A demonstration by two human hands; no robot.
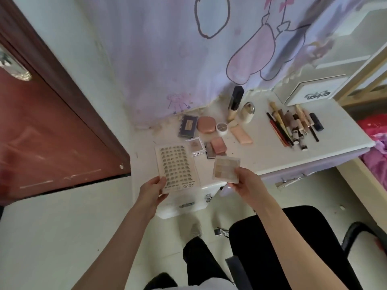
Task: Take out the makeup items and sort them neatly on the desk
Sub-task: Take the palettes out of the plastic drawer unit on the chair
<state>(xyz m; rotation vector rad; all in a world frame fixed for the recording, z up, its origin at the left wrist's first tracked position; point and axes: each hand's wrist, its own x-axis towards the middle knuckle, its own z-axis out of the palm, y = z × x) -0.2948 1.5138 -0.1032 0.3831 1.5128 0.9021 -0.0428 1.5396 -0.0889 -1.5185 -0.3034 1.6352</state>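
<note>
Hands (150,190) grip lash tray (178,167), palette (226,169).

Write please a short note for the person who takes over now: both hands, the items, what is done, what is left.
Left hand grips the lash tray at its near corner.
Right hand grips a small palette above the desk edge.
Done: compacts grouped mid-desk, pencils and brushes in a row at the right.
Left: place both held items neatly.
</note>
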